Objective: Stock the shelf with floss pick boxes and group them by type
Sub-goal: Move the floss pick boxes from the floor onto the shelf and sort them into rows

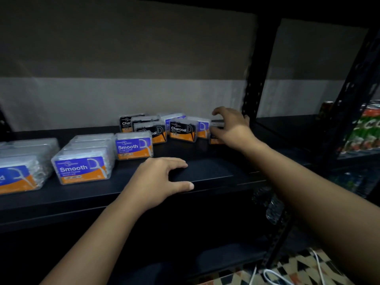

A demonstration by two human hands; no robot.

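1. Resting nearest the camera, the left hand point(159, 177) is lying flat on the shelf point(205, 171) front edge, fingers spread and relaxed, holding nothing.
2. Further back, the right hand point(230, 126) is reaching to the right end of the mixed cluster, its fingers curling over a box point(214, 138) there; whether the grip is closed is hard to tell, as the hand is hiding most of it.
3. Smooth boxes point(82, 167) are already standing in rows at the left, one more Smooth box point(133, 146) just beside them.
4. Charcoal boxes point(182, 130) and a few blue ones are sitting jumbled together at the back.
5. Sorting appears to be the step in hand, partly done.
6. Next, the reached-for box likely needs lifting clear of its neighbours and setting with its own type.
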